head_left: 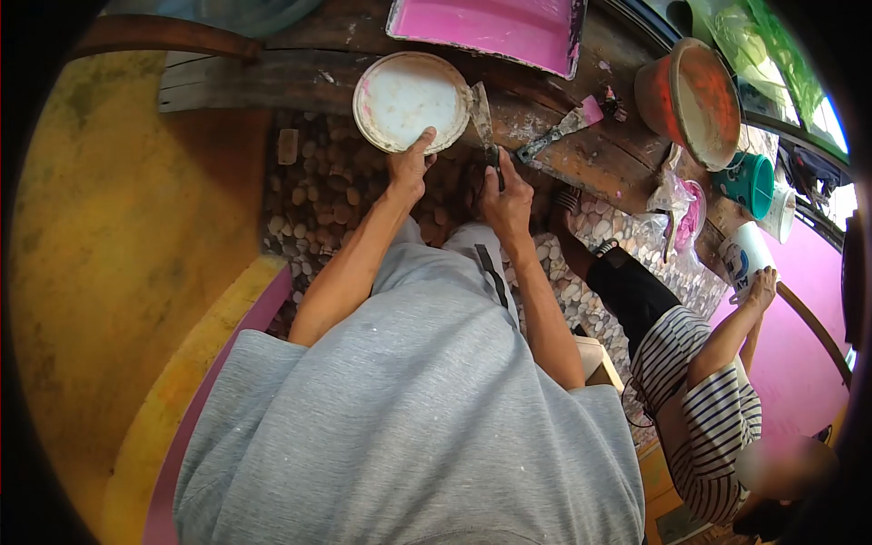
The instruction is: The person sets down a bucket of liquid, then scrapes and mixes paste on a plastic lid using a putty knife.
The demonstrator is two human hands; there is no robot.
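My left hand [411,170] grips the near rim of a round white lid [409,102], thumb on its upper face. Whitish smears mark the lid and its edge. In my right hand [509,198] is a putty knife [483,118], its dark handle inside my closed fingers. The knife's blade is crusted and points away from me, close beside the lid's right edge; whether they touch I cannot tell. A second scraper [554,132] with pink on its blade lies on the wooden bench [627,150] to the right.
A pink paint tray [490,32] sits at the bench's far side. An orange bucket [658,95], a teal pail [747,184] and a bag with pink stuff [686,213] stand right. Beyond them, a person in a striped shirt [708,400] holds a white tub [749,257].
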